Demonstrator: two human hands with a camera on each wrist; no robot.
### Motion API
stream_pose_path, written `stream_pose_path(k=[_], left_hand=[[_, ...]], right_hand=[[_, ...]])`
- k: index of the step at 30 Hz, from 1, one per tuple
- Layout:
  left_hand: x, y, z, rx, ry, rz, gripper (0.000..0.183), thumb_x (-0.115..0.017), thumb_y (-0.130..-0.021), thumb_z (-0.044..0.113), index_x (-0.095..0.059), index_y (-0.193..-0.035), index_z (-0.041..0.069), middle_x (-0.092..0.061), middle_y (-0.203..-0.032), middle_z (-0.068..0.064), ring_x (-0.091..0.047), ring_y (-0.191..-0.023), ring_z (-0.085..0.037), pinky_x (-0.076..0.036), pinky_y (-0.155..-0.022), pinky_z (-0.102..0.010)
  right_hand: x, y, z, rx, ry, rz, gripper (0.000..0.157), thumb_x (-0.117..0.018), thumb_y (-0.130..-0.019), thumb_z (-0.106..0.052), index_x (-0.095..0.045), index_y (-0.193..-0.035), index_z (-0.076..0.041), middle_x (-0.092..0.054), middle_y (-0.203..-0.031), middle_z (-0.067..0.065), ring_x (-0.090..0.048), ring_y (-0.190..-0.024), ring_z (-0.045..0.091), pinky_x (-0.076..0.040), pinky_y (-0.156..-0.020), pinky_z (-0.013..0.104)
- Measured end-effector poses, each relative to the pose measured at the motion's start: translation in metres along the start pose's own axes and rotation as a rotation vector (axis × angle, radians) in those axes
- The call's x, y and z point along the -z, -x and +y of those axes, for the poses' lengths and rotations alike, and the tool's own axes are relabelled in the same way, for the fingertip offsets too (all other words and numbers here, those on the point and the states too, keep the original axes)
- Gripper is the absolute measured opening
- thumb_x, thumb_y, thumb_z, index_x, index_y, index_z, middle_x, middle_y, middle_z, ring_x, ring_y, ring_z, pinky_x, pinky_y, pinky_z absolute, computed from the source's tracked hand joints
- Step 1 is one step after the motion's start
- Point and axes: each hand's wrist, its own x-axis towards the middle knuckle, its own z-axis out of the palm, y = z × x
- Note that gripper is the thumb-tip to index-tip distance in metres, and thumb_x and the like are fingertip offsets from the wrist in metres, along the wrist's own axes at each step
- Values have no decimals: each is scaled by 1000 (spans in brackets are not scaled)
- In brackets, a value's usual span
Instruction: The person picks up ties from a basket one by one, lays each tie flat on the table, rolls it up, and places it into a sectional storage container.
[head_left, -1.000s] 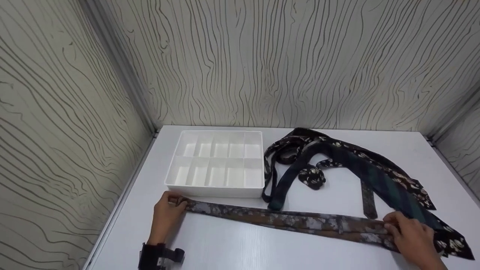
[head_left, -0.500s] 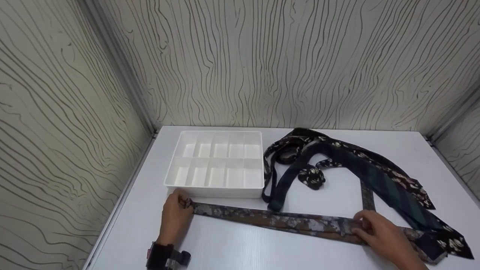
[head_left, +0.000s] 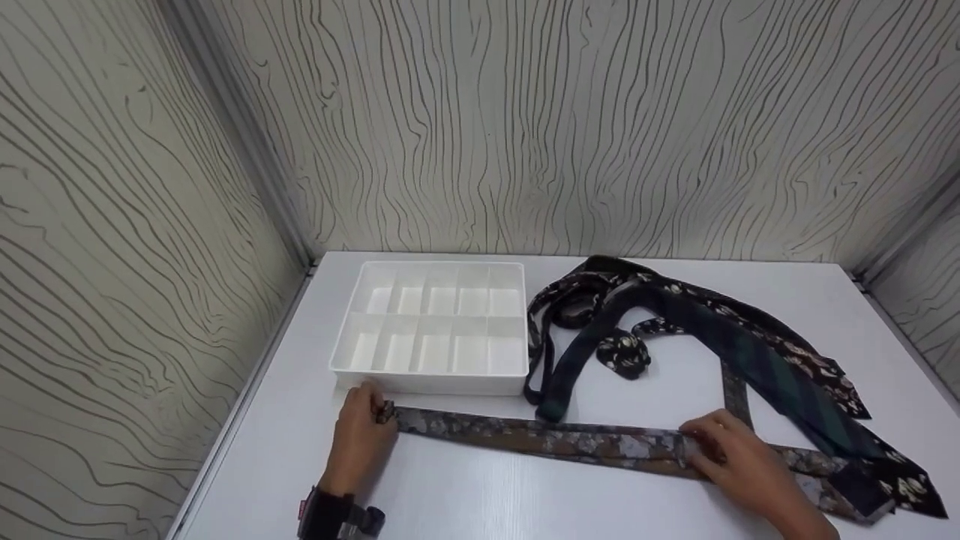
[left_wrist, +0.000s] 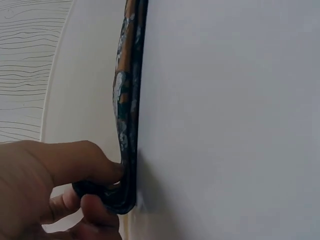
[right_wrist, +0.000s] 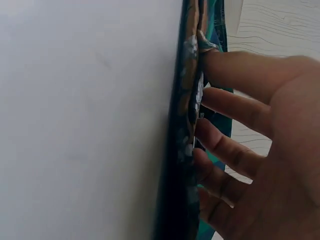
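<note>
Across the front of the surface [head_left: 480,510], a patterned tie [head_left: 517,435] lies stretched between two hands. The left hand [head_left: 360,435] reaches in from below, its fingers [left_wrist: 97,210] and thumb pinching the tie's narrow end — just in front of the white box [head_left: 431,384]. The right hand [head_left: 742,461] leans inward, fingers loosely spread, fingertips touching the tie. Dark ties [head_left: 780,382] crowd behind it; bare white surface stretches nearer the person — and left to the edge.
</note>
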Motion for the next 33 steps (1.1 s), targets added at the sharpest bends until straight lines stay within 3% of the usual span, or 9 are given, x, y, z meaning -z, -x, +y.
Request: stream_pose_path(k=[4, 9, 12, 16, 19, 22, 26, 29, 33], left_hand=[[-4, 2, 5, 17, -43, -18, 22, -71, -86, 2, -57, -100, 12, -52, -100, -6, -55, -83, -19, -46, -68, -30], [-8, 5, 12, -1, -115, -41, 13, -74, -95, 17, -69, -107, 15, -54, -110, -7, -60, -83, -17, -49, -69, -30], [-11, 6, 15, 2, -141, -34, 15, -68, -100, 15, -70, -115, 12, -55, -110, -7, -60, -77, -16, -48, -63, -29], [-13, 5, 19, 51, -127, -8, 26, -70, -97, 13, -63, -121, 5, -60, -106, -9, -62, -77, -17, -46, -59, -29], [-15, 5, 22, 50, -97, -5, 27, -71, -93, 9, -59, -116, 2, -61, -101, -9, -61, -81, -18, -46, -62, -30], [-18, 5, 25, 38, -49, -40, 24, -68, -93, 2, -54, -112, 4, -57, -100, -6, -59, -85, -17, -48, -67, -30], [-24, 5, 31, -19, -17, -86, 26, -64, -92, -5, -53, -110, 9, -53, -102, -3, -57, -88, -15, -49, -70, -26], [-28, 7, 35, -74, -21, -101, 19, -68, -94, 0, -57, -105, 11, -52, -104, -2, -56, -87, -13, -49, -71, -24], [-31, 9, 38, -92, -32, -95, 5, -67, -100, 10, -70, -104, 10, -57, -110, -2, -58, -94, -11, -52, -78, -26]], right_hand=[[4, -2, -7, 27, 16, 3, 35, -77, -91, -6, -72, -122, -21, -59, -114, -1, -55, -94, 13, -50, -74, 32], [8, -5, -24, 65, -41, 14, 43, -71, -87, 2, -71, -123, -22, -58, -114, -3, -50, -84, 8, -43, -69, 27], [3, -9, -38, 113, -48, 32, 38, -73, -87, -1, -72, -118, -24, -58, -110, -7, -47, -79, 3, -42, -67, 25], [-12, -15, -54, 213, -35, -7, 29, -79, -91, -12, -72, -116, -25, -57, -107, -12, -53, -81, -1, -48, -67, 24], [-22, -17, -62, 272, 2, -42, 28, -81, -91, -17, -72, -117, -23, -57, -105, -13, -58, -85, -2, -52, -70, 26], [-26, -19, -68, 301, 20, -56, 30, -82, -90, -15, -71, -117, -22, -57, -104, -13, -59, -87, 0, -53, -70, 28], [-26, -23, -76, 341, -49, -114, 30, -79, -92, -13, -70, -119, -23, -58, -104, -14, -59, -87, -2, -53, -71, 27], [-27, -27, -82, 368, -88, -164, 26, -77, -94, -14, -71, -119, -22, -60, -102, -15, -57, -86, -3, -52, -72, 27], [-26, -30, -90, 372, -84, -195, 22, -76, -94, -16, -73, -115, -21, -61, -98, -14, -56, -83, -1, -51, -70, 27]])
